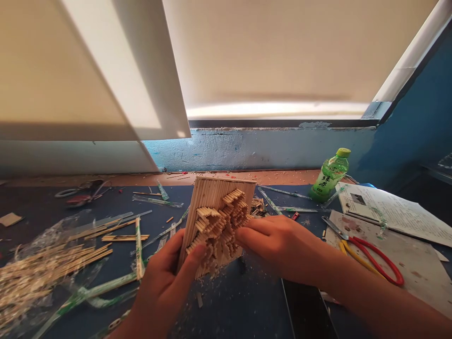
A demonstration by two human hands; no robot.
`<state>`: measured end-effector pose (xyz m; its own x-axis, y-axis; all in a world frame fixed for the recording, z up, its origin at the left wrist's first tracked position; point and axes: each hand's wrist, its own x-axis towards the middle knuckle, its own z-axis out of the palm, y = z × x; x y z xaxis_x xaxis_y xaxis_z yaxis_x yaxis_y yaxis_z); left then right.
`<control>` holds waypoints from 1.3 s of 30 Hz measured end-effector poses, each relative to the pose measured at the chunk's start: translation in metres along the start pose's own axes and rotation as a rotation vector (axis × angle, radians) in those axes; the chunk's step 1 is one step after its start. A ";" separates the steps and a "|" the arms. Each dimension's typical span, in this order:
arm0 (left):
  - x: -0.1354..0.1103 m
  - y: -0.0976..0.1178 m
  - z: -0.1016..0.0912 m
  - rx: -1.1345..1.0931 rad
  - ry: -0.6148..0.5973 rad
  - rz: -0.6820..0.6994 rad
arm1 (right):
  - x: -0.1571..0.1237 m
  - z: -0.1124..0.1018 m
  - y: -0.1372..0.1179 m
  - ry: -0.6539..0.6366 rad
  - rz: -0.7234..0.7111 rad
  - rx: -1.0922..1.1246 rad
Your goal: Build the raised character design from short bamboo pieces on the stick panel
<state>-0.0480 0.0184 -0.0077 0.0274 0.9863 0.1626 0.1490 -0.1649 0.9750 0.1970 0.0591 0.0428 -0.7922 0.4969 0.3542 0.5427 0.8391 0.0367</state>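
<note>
Wooden sticks, cut short and glued on end, form a relief model on a square stick-built panel (219,221) that stands tilted near the middle of a dark blue table (247,306). Both hands of the person hold this panel up off the table, its raised face turned toward the camera.

The left hand (165,282) grips the panel's lower left edge, fingers curled closed around it, with the thumb pressed onto the front among the stick ends. The right hand (278,245) comes in from the right, fingers partly closed, fingertips (243,233) touching the cluster of raised sticks near its right side. Whether a loose stick is pinched there cannot be told.

The step in hand looks like fitting or pressing pieces into the relief while steadying the panel. The next move likely calls for a firm left grip and a light, precise push from the right fingertips, so neighbouring sticks are not knocked loose.

Around the work lie a heap of bamboo sticks (38,278) in clear wrapping at far left, red-handled cutters (370,256) on paper at right, and a green tea bottle (331,175) near the wall. Shavings litter the table.
</note>
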 end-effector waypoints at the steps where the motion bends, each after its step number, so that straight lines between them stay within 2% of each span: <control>1: 0.000 0.000 0.000 -0.002 -0.003 -0.006 | 0.000 -0.003 0.002 0.000 0.003 0.007; 4: 0.000 -0.001 0.000 -0.002 -0.009 -0.006 | 0.000 -0.005 0.003 0.018 -0.005 0.021; 12: -0.003 0.001 0.001 0.103 0.001 0.041 | 0.003 0.014 -0.014 -0.001 0.014 -0.095; 18: -0.005 0.001 0.000 0.116 -0.010 0.074 | 0.005 0.015 -0.016 0.005 0.010 -0.139; 22: -0.005 0.004 0.000 0.123 -0.026 0.052 | 0.006 0.007 -0.017 -0.021 -0.018 -0.131; 27: -0.003 0.001 0.000 0.073 -0.002 -0.003 | -0.006 -0.023 0.000 -0.057 -0.007 -0.070; 30: -0.002 -0.002 -0.002 0.001 0.021 -0.046 | -0.021 -0.047 0.020 0.078 0.050 -0.040; 33: -0.001 -0.006 -0.004 -0.064 0.011 -0.071 | -0.036 -0.072 0.039 0.355 0.182 -0.089; 37: 0.000 -0.009 -0.005 -0.069 0.036 -0.076 | -0.051 -0.092 0.061 0.782 0.457 -0.083; 38: -0.001 -0.009 -0.006 -0.063 0.041 -0.069 | -0.054 -0.093 0.068 0.798 0.513 -0.064; 39: -0.001 -0.009 -0.005 -0.057 0.043 -0.064 | -0.058 -0.091 0.075 0.715 0.561 -0.049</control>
<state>-0.0547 0.0191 -0.0153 -0.0227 0.9942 0.1049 0.0931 -0.1024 0.9904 0.3092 0.0729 0.1098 -0.0552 0.5597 0.8268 0.8205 0.4973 -0.2819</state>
